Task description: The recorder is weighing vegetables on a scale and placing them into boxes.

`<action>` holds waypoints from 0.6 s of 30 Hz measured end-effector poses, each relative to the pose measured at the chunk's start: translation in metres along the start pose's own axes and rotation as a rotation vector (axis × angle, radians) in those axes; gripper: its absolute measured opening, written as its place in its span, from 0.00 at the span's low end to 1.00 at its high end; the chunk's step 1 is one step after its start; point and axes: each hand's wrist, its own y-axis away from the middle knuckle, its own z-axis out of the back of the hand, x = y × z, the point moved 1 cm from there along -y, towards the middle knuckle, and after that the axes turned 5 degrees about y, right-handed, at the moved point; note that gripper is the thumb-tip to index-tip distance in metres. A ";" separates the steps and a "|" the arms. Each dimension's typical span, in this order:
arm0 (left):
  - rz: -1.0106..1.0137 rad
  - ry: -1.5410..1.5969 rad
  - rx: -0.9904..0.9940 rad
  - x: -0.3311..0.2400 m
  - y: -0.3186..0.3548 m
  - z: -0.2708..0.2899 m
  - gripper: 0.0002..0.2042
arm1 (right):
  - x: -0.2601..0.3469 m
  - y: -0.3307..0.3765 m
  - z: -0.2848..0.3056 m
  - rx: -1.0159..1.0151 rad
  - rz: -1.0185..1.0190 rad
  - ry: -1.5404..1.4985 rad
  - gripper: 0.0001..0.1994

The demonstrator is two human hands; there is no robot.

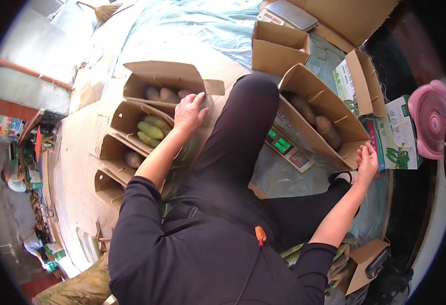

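A pale plastic sheet (218, 30) spreads beyond the scale (282, 144), leaving bare room ahead of the bent knee; another open patch lies on the scale's near side, before the folded leg. Left of the scale, four open cartons (117, 119) stand in a row, their long sides slanting down toward it, with little space between neighbours; the forearm and thigh hide their nearer right ends.

Just right of the scale is the large carton (314, 133), open side up, its long axis running from far left to near right. Its base is out of sight, so whether it rests on the scale cannot be told. Farther right, the pink fan (431, 120) stands near the picture's dark rim.

The left hand (189, 113), left of the scale, reaches over the farthest row carton, fingers loosely spread, nothing visible in its grasp. The right hand (367, 161), right of the scale, has its fingers drawn narrowly together at the large carton's near corner (contact and pinch cannot be told). Inside that carton, brown tubers (327, 132) lie lengthwise, partly covered by its wall. Left of the scale, plump green vegetables (150, 131) show in the row's second carton.
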 end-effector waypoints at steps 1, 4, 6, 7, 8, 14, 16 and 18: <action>0.032 -0.049 0.055 -0.003 -0.010 -0.011 0.27 | -0.002 0.003 0.004 -0.006 0.001 -0.003 0.13; 0.195 -0.142 0.218 -0.010 -0.038 -0.033 0.29 | -0.006 0.001 0.006 -0.032 0.019 -0.012 0.14; 0.304 -0.167 0.326 -0.016 -0.054 -0.040 0.29 | -0.003 0.004 0.006 -0.050 0.019 -0.044 0.14; 0.365 -0.183 0.373 -0.014 -0.058 -0.045 0.30 | -0.003 0.004 0.005 -0.045 0.022 -0.072 0.14; 0.382 -0.175 0.388 -0.007 -0.060 -0.051 0.28 | 0.000 0.004 0.005 -0.052 0.024 -0.081 0.14; 0.502 -0.032 0.472 0.036 -0.072 -0.100 0.21 | 0.006 0.004 0.006 -0.121 -0.018 -0.101 0.11; 0.508 -0.018 0.510 0.029 -0.077 -0.108 0.25 | -0.003 0.000 0.017 -0.164 0.002 -0.091 0.11; 0.477 -0.089 0.456 0.071 -0.067 -0.119 0.26 | -0.001 -0.007 0.004 -0.141 0.013 -0.085 0.11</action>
